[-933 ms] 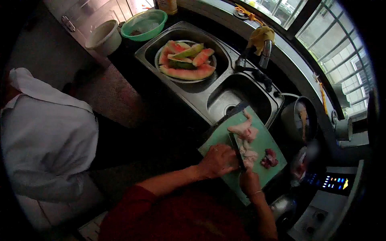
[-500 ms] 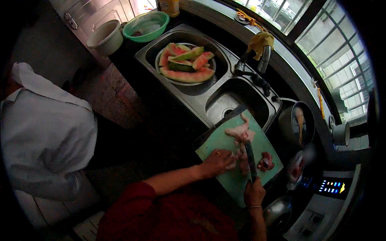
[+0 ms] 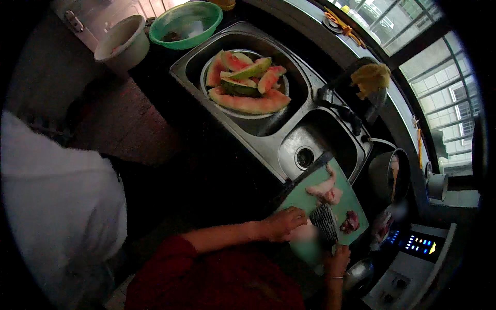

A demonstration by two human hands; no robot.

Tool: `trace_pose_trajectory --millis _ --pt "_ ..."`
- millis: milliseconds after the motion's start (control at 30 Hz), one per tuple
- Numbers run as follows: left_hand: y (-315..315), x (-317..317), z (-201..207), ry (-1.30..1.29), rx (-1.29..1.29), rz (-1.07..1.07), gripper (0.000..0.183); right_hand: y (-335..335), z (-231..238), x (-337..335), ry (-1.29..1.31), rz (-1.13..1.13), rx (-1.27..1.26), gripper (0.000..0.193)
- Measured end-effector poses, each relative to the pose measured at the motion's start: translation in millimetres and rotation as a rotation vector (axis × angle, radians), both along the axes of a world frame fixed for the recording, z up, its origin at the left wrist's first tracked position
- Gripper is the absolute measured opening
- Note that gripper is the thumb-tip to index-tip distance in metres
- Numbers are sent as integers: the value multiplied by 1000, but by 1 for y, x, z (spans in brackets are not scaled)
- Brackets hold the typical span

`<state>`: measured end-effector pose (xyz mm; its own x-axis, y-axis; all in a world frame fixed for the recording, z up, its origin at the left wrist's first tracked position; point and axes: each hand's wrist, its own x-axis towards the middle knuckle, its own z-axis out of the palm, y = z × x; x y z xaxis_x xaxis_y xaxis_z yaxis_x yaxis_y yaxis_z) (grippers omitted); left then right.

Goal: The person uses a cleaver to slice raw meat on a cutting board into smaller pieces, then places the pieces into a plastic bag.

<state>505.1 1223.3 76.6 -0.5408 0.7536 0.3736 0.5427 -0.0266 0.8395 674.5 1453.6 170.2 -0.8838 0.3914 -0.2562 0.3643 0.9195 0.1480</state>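
Observation:
A green cutting board (image 3: pixel 297 200) lies by the sink's near edge. My right hand (image 3: pixel 338 260) is wrapped around the handle of a cleaver (image 3: pixel 324 223), its broad dark blade tilted flat-side up over the board. Left of the blade, my left hand (image 3: pixel 285 225) has its fingers curled on a piece of pale raw meat (image 3: pixel 305 232), partly hidden by the hand and blurred. Beyond the blade rests raw pinkish meat with skin, possibly poultry (image 3: pixel 326 191). Dark red meat chunks (image 3: pixel 350 221) sit at the board's right side.
Watermelon rinds (image 3: pixel 250 103) fill a bowl in the left basin of the steel sink (image 3: pixel 279 135). A yellow cloth (image 3: pixel 371 80) hangs on the faucet. A pot (image 3: pixel 381 175), a plastic bag with meat (image 3: pixel 382 226), a green basin (image 3: pixel 186 36) and a pale bucket (image 3: pixel 123 49) stand around.
The cleaver blade has turned from edge-on to showing its broad side. My left hand stays at the meat. The view has shifted, so the sink and basins appear displaced.

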Motion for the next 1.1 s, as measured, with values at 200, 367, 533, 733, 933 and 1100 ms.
trace_pose_trajectory --millis 200,367,533,733,933,1100 --pt "-69 -68 1 -349 5 -97 37 -82 22 -201 421 -54 -641 18" --pt "-120 -123 15 -393 -56 27 26 -197 -27 -392 387 59 -924 20" --pt "-157 -146 1 -439 -79 165 19 -235 -111 -531 498 -115 -897 31" --pt "-179 -163 8 -507 -108 242 18 -271 -132 -576 527 -448 -930 55" --pt "-177 -168 6 -493 -94 234 17 -299 -110 -579 852 -500 -705 65" --pt "-178 -170 6 -506 -61 264 15 -249 -138 -578 554 -1058 -1781 35"
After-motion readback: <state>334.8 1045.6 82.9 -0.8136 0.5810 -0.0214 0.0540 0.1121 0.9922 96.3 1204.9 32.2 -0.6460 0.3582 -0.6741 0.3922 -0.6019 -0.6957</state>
